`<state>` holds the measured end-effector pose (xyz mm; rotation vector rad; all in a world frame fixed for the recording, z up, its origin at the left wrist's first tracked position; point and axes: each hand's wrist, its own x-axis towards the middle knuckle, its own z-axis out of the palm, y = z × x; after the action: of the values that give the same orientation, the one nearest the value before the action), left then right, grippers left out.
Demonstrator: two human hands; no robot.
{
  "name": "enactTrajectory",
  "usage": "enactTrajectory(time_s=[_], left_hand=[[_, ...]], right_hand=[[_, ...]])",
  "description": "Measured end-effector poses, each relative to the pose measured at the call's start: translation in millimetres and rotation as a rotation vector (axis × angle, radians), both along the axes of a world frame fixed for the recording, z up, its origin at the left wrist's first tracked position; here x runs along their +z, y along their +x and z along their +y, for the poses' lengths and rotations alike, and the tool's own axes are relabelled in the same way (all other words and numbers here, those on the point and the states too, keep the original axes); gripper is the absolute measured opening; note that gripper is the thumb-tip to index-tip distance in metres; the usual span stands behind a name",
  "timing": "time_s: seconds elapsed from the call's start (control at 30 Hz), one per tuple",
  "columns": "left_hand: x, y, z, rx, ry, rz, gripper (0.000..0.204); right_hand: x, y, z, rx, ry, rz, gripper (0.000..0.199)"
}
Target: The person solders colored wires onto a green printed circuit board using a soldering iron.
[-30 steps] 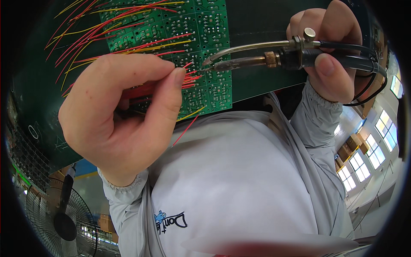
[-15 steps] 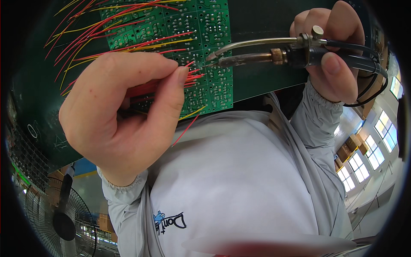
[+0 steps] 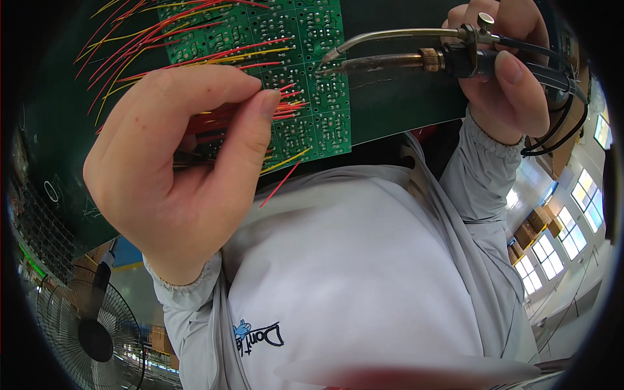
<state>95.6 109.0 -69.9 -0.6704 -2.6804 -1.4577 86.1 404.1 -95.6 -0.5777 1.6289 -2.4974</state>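
Note:
My left hand (image 3: 175,156) is closed, thumb and forefinger pinched on red wires (image 3: 289,110) whose bare ends lie over a green circuit board (image 3: 331,97). The palm hides the rest of that bundle. In my right hand (image 3: 513,78) is a soldering iron (image 3: 390,62) with a curved metal feed tube (image 3: 396,34) clamped alongside. Its tip hangs at the board's right part, just right of the pinched wire ends; whether it touches is unclear. Rows of solder joints dot the board. More red and yellow wires (image 3: 149,39) fan out leftward from its far part.
The board lies on a dark green work surface (image 3: 403,97), near its front edge. One loose red wire (image 3: 279,185) sticks out toward my shirt. Black cables (image 3: 565,130) curve down behind my right hand. A fan (image 3: 94,338) stands at lower left.
The iron's tip has moved up and right, away from the red wire ends. My left hand keeps its pinch. The board sits slightly higher in view.

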Motion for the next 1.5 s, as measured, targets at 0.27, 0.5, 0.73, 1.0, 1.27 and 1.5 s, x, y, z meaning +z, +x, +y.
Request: enactTrajectory(time_s=[0.27,0.5,0.73,1.0,1.27,1.5], left_hand=[[22.9,3.9,-44.4,0.401,0.017,-0.028,0.014],[31.7,8.8,-31.9,0.054,0.142,-0.025,0.015],[-4.0,9.3,-3.4,0.001,0.071,-0.086,0.016],[-2.0,-5.4,-9.7,0.011,0.035,-0.169,0.015],[-2.7,-6.7,-10.3,-0.019,0.066,-0.2,0.015],[-1.1,-6.8,-13.2,-0.026,0.082,-0.215,0.016]], right_hand=[[-52.8,-22.4,-18.9,0.259,-1.217,0.335,0.035],[-4.3,15.3,15.4,-0.125,0.253,0.058,0.029],[-9.0,18.5,9.9,-0.137,0.288,0.097,0.032],[-6.0,3.1,4.5,-0.061,0.317,0.13,0.03],[-7.0,0.4,5.5,-0.002,0.347,0.159,0.029],[-7.4,-0.1,4.6,-0.009,0.353,0.182,0.028]])
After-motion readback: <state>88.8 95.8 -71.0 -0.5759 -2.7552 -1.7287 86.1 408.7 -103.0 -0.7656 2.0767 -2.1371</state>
